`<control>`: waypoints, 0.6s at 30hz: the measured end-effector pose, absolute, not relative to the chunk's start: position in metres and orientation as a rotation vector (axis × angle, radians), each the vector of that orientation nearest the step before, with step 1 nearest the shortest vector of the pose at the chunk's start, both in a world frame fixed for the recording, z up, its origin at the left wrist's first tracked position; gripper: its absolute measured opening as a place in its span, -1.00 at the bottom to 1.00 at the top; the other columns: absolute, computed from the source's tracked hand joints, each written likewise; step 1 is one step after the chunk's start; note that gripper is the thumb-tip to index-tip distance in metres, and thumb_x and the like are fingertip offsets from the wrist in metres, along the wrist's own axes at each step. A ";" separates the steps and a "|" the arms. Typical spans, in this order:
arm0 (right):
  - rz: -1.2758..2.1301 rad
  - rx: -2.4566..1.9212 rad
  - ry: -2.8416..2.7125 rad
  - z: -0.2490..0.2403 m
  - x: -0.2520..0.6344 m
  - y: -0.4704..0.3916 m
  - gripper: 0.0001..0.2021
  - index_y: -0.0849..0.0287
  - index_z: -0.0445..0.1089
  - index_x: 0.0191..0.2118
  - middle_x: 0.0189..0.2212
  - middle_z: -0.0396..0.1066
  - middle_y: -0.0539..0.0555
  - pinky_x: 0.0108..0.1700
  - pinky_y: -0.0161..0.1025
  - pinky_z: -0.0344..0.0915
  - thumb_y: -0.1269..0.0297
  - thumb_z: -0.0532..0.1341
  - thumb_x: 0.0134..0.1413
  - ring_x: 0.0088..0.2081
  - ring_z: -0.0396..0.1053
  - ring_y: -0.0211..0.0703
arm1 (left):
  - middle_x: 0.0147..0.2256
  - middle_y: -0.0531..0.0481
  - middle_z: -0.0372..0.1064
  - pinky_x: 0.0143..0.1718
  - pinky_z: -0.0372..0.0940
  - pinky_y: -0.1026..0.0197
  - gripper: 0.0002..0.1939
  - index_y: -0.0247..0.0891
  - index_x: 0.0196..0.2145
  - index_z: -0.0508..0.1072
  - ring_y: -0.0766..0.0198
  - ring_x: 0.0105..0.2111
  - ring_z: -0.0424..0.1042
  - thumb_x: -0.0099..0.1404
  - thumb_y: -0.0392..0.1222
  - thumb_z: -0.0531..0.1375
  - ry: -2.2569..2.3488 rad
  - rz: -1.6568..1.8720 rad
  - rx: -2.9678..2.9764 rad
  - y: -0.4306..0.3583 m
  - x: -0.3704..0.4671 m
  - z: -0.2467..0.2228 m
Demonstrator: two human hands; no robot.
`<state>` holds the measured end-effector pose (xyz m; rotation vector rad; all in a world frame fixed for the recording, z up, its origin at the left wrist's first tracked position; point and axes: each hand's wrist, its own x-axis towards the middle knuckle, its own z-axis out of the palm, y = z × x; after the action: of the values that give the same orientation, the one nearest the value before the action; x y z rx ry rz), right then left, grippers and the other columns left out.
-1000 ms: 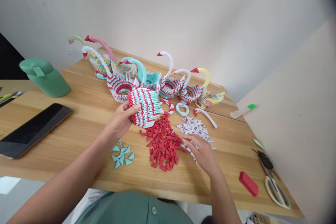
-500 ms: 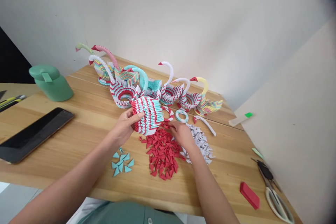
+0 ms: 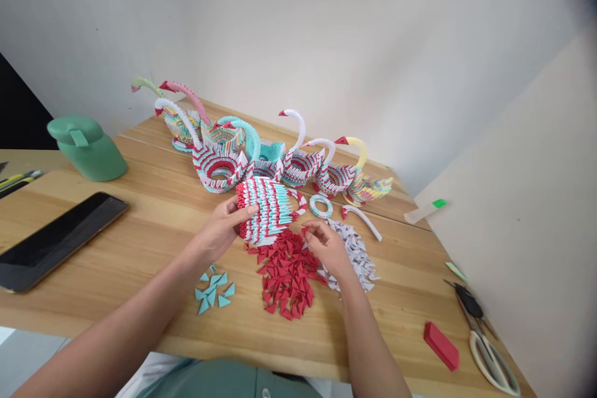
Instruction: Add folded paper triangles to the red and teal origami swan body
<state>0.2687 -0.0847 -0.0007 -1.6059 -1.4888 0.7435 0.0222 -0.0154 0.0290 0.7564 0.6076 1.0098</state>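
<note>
My left hand (image 3: 222, 229) grips a round folded-paper body (image 3: 265, 210) patterned in red, white and light blue, its thumb lying across the front. To the right, my right hand (image 3: 326, 245) pinches a small red paper piece (image 3: 305, 231) between its fingertips. Beneath the hands spreads a pile of red paper triangles (image 3: 288, 280). White paper pieces (image 3: 358, 255) lie right of them, partly behind my right hand. Several light blue triangles (image 3: 213, 292) rest at the lower left. A blue and white ring (image 3: 321, 206) and a white curved neck (image 3: 366, 221) lie behind the piles.
Several paper swans (image 3: 219, 168) stand across the back of the wooden table (image 3: 153, 236). At the left are a green jug (image 3: 88, 149) and a black phone (image 3: 60, 239). Scissors (image 3: 489, 354), a red block (image 3: 441, 346) and a green-capped strip (image 3: 425, 211) lie at the right.
My right hand has lifted slightly back from beside the paper body, and the red piece at its fingertips now shows. The body in my left hand has tilted a little.
</note>
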 end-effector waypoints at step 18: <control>1.259 -1.124 -0.769 0.001 0.268 -0.085 -0.74 0.17 0.54 -0.33 -0.42 0.48 0.04 -0.24 -0.18 0.39 0.14 0.43 -0.17 -0.42 0.41 -0.20 | -0.30 -0.07 0.56 -0.30 0.38 0.23 -0.59 -0.31 -0.22 0.51 0.21 -0.38 0.52 -0.03 -0.15 0.45 0.638 0.977 0.756 -0.017 0.024 0.030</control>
<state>0.2684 -0.0854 0.0008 -1.1236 -0.7692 1.2592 0.0244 -0.0168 0.0296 0.7558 0.6380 0.9772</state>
